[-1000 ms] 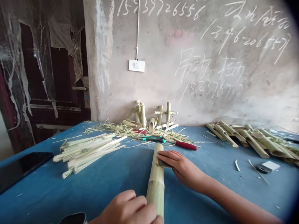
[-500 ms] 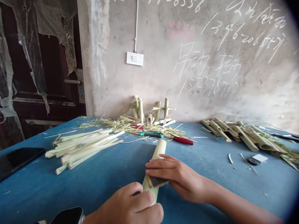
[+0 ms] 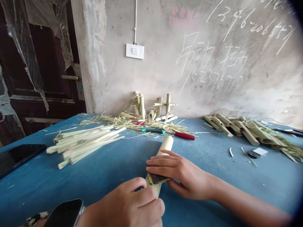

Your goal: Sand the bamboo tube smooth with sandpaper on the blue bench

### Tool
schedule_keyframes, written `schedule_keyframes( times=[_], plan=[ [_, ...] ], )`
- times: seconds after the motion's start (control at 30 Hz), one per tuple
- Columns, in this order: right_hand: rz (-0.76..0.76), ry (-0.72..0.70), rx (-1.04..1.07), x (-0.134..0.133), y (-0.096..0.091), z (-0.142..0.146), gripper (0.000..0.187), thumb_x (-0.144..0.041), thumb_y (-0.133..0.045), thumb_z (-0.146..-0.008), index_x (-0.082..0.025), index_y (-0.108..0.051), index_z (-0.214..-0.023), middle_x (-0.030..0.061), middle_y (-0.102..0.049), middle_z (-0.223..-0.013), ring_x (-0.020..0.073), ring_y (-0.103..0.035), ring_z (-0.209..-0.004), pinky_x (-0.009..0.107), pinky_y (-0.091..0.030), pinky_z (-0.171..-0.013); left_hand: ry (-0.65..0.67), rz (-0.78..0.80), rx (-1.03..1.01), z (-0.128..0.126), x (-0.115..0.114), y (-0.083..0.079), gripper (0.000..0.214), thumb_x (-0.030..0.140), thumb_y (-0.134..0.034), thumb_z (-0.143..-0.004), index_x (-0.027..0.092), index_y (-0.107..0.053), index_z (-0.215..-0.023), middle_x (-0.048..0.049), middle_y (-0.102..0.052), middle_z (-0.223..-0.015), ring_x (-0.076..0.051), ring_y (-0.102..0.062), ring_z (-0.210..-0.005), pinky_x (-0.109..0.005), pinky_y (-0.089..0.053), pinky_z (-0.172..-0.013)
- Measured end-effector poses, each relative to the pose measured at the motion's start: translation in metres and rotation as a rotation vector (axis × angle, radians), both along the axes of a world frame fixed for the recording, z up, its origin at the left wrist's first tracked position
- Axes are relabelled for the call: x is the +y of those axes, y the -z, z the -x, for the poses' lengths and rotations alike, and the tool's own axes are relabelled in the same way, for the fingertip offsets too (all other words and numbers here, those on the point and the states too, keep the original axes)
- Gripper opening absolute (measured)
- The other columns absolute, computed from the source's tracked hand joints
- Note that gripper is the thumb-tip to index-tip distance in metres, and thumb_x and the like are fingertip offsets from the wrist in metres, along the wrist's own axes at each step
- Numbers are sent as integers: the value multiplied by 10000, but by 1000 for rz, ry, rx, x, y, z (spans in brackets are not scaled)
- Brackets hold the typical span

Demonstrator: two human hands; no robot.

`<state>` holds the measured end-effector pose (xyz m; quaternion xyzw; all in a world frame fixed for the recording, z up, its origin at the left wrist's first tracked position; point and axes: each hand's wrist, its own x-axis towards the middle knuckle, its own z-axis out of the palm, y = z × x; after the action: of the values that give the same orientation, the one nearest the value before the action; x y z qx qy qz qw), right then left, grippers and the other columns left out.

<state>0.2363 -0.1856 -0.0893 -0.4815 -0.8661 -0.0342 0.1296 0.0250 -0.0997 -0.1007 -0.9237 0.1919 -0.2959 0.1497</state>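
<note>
A pale green bamboo tube [image 3: 167, 144] points away from me, low in the middle of the head view. My left hand [image 3: 129, 201] is closed around its near end, which the fingers hide. Over the tube's middle lies my right hand [image 3: 175, 171], fingers together and curved, pressing a dark piece of sandpaper [image 3: 158, 178] against the bamboo. The sandpaper is folded, with a yellowish edge showing. Beyond the tube's far end lie a red-handled tool [image 3: 184, 136] and a black and teal tool [image 3: 151, 130].
Split bamboo strips [image 3: 87, 143] are heaped at left, near a black phone [image 3: 20, 157]. Cut bamboo tubes [image 3: 247, 132] lie at right, with a small black and silver object [image 3: 258, 153] before them. Shavings and a small bamboo structure [image 3: 140, 105] stand by the wall.
The view has tilted down a little. My right hand and the sandpaper remain on the tube, shifted slightly; the tube's far end leans a bit more to the right. My left hand keeps its grip.
</note>
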Motion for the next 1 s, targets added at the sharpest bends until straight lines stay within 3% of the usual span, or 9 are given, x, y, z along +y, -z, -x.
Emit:
schedule_keyframes(
  times=[0.07, 0.2, 0.27, 0.33, 0.47, 0.57, 0.8, 0.9, 1.0],
  plan=[
    [-45, 73, -28, 4, 0, -15, 576, -44, -379, -772, -205, -447, -1322, 22, -488, -1346, 150, -419, -1248, 419, -227, -1106, 13, -9, 29, 0, 0, -1, 161, 125, -562, -835, 196, -551, -692, 54, -590, -748, -114, -487, -698, -264, -425, -665],
    [-184, 455, -68, 22, 15, -72, 562, -22, -347, -773, -181, -490, -1294, 69, -504, -1327, 205, -451, -1223, 478, -320, -1048, 12, -30, 74, 0, -1, -5, 192, 91, -521, -848, 199, -537, -690, 47, -596, -759, -120, -495, -716, -263, -427, -684],
    [-215, 550, -53, 27, 22, -82, 558, -37, -380, -757, -145, -490, -1293, 102, -494, -1332, 235, -452, -1222, 488, -343, -1033, 15, -42, 84, 1, -1, -6, 193, 78, -510, -848, 199, -538, -699, 45, -600, -774, -123, -498, -738, -268, -432, -711],
    [-219, 517, -24, 25, 23, -71, 572, -45, -403, -737, -146, -487, -1294, 107, -489, -1336, 245, -444, -1228, 500, -334, -1036, 6, -27, 82, 2, -1, -6, 181, 98, -503, -859, 197, -542, -713, 43, -600, -784, -125, -495, -734, -276, -439, -719],
    [-123, 176, 15, 11, 11, -22, 616, -28, -412, -713, -189, -463, -1306, 68, -492, -1338, 196, -436, -1235, 450, -299, -1066, -48, 14, 102, 1, -1, -4, 182, 128, -513, -862, 196, -523, -694, 40, -571, -748, -122, -471, -672, -270, -447, -684],
    [-57, 30, -15, 7, 4, -14, 636, -26, -418, -720, -198, -429, -1332, 50, -489, -1344, 176, -422, -1247, 438, -245, -1097, -64, 39, 103, 0, 0, -3, 184, 143, -522, -865, 195, -521, -688, 32, -579, -774, -126, -480, -699, -268, -448, -700],
    [-193, 453, -87, 26, 20, -80, 613, 7, -353, -745, -183, -459, -1318, 81, -486, -1342, 213, -423, -1250, 498, -299, -1059, -46, 82, 105, 2, 1, -1, 135, 142, -537, -869, 196, -553, -747, 36, -600, -856, -132, -483, -767, -289, -445, -774],
    [-197, 437, -69, 24, 21, -64, 591, 6, -348, -755, -153, -458, -1314, 91, -476, -1351, 211, -412, -1257, 476, -327, -1048, -58, 94, 109, 1, 2, 0, 145, 157, -527, -878, 196, -541, -740, 33, -587, -844, -137, -470, -750, -292, -437, -741],
    [-140, 251, -41, 15, 16, -30, 595, 18, -343, -766, -177, -450, -1318, 61, -478, -1353, 184, -412, -1254, 452, -314, -1063, -46, 112, 87, 1, 1, -1, 178, 160, -504, -887, 189, -528, -713, 26, -572, -814, -141, -452, -719, -287, -421, -699]
  ],
)
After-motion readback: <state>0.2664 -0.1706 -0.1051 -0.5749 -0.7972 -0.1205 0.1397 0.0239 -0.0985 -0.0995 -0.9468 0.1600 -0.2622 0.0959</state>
